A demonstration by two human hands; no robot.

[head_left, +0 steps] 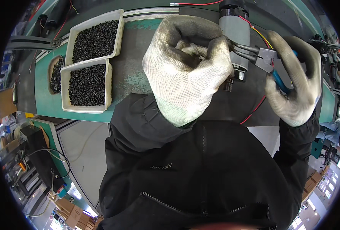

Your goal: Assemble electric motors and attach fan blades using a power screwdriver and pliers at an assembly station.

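Note:
My right hand (pixel 298 84), in a white knit glove, is wrapped round a pair of snap-ring pliers (pixel 265 59) with blue handles. Their two slim jaws point left, slightly apart, and reach the fingertips of my left hand (pixel 187 76). That hand, in a white glove with dirty grey fingers, is closed in a pinch of thumb and forefinger at the jaw tips. Whatever it may pinch is too small or hidden to make out. Just behind the pliers lies a grey cylindrical motor (pixel 234 32) with a black end cap and a toothed shaft toward me.
Left on the green-and-grey bench (pixel 133 78) are two white bins, a far bin (pixel 120 36) and a near bin (pixel 109 86), full of small black parts. A smaller oval tray (pixel 50 78) of black parts sits beside them. Red, black and yellow wires (pixel 260 34) run by the motor.

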